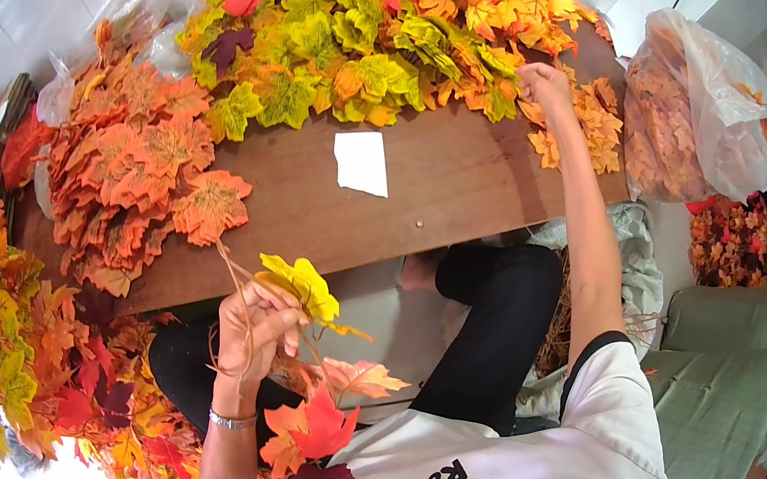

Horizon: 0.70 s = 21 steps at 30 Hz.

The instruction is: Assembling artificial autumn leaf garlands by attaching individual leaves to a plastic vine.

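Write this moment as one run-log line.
left hand: holds leaf garland | right hand: at yellow-green leaves | table: white paper, orange leaves

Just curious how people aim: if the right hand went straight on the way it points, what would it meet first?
The right hand would probably meet the yellow-green leaves just ahead of it first; whether they touch is hard to tell from this one view.

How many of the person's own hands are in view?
2: left hand, holding a bright-yellow lobed artificial leaf; right hand, beside the yellow-green artificial leaf pile.
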Tool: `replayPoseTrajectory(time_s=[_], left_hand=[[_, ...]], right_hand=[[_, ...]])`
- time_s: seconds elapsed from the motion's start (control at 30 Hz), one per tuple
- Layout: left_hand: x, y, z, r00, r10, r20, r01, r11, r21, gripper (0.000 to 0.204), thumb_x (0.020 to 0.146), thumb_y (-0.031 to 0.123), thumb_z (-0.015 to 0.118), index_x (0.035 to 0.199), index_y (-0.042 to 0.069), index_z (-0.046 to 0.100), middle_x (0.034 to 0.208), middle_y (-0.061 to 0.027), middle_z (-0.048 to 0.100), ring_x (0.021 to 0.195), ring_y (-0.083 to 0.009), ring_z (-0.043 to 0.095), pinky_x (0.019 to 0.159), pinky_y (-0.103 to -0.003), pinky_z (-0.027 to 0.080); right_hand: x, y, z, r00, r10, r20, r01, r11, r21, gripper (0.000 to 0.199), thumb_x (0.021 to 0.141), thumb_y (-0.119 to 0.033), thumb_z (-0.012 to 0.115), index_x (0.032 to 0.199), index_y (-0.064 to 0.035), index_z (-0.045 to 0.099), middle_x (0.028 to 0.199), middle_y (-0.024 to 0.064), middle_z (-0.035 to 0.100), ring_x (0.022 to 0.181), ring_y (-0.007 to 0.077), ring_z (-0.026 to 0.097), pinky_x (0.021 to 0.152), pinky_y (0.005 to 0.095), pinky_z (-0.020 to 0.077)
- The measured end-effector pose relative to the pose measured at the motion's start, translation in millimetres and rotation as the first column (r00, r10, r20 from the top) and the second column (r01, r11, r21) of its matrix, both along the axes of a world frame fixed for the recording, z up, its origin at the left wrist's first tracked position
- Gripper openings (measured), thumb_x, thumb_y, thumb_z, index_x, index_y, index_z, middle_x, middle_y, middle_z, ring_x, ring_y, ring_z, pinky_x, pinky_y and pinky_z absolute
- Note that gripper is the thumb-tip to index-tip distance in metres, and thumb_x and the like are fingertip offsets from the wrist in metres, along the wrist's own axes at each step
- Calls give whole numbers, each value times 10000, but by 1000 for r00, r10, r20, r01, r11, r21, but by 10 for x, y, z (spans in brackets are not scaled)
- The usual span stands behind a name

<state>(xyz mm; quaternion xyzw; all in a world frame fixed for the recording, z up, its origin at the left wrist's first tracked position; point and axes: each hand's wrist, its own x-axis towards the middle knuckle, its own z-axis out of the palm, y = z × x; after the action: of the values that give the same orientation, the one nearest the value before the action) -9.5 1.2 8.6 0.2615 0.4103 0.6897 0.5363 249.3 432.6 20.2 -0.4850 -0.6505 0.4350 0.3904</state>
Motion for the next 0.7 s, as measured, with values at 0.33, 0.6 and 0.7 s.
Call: replayPoseTrajectory(time_s=[0.33,0.6,0.7], left_hand=[[-37,54,45,998,-53,33,52,998,26,106,747,-66,590,831,-40,531,722,-133,590,470,-116,527,386,-195,421],[-81,89,21,997,-46,57,46,999,9,140,730,-59,613,850,-60,540,704,-127,593,470,-115,528,386,-190,415],[-79,129,40,999,-1,53,3,999,-52,126,715,-51,631,807,-62,548,678,-122,593,465,-111,530,385,-186,414]], right_hand=[[-625,775,367,974,-121,191,72,966,247,169,762,-134,535,836,-21,635,667,34,587,546,96,538,509,215,441],[83,1939,578,877,-475,69,432,844,319,247,724,-243,604,847,-37,663,683,43,640,586,134,605,545,251,488],[10,2006,656,871,-462,165,349,821,452,231,719,-256,611,830,-63,673,692,50,643,604,156,612,588,285,492]])
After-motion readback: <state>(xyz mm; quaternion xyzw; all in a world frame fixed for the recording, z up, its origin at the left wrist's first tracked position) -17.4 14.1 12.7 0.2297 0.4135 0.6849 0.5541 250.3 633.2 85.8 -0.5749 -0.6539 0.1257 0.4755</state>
